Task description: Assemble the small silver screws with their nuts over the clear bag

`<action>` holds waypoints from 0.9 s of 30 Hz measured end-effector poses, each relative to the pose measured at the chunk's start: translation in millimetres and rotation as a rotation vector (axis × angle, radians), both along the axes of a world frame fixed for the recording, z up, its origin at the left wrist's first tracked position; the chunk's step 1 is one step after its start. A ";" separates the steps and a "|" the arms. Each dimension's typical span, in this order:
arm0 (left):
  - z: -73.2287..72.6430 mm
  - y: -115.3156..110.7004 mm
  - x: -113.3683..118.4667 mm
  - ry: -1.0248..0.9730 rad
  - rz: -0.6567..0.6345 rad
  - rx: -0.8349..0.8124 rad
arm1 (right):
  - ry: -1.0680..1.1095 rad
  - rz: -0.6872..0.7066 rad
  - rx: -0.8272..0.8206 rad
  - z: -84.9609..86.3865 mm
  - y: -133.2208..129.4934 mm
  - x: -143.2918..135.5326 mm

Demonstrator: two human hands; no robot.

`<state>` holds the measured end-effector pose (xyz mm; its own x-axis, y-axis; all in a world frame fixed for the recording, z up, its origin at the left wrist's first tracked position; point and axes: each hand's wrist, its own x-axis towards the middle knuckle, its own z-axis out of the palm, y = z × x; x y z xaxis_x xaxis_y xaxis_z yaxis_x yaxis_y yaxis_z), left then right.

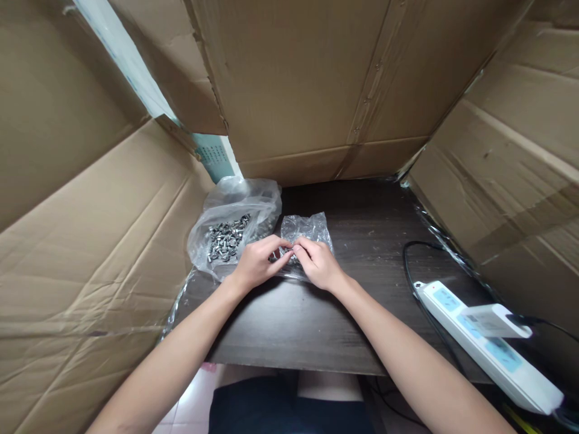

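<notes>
My left hand (261, 263) and my right hand (318, 261) meet at the fingertips, both closed in a pinch. Whatever lies between the fingers is too small and too covered to name. Beneath and just behind them is a small clear plastic bag (306, 226), with some small metal pieces partly showing under my hands. Left of my left hand sits a larger clear plastic bag (266, 191), its mouth open. Inside it lie several short metal screws (225, 241) with wide heads.
Cardboard walls (298, 78) enclose the dark wooden table (289, 325) at the left, back and right. A white power strip (493, 349) with a plugged-in white adapter (493, 320) lies on the right. A black cable (409, 271) curves beside it.
</notes>
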<state>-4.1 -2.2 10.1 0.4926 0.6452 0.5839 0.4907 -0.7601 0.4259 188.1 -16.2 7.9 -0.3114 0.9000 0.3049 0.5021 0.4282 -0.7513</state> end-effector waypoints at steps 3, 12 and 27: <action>0.2 0.1 0.1 -0.003 -0.002 0.007 | -0.005 -0.002 0.005 0.0 -0.2 -0.1; 0.3 0.1 0.0 -0.015 0.003 0.034 | 0.025 0.015 -0.022 1.4 -0.1 1.0; -0.2 0.5 -0.4 -0.045 0.003 0.035 | 0.031 0.007 -0.004 0.4 -0.1 0.0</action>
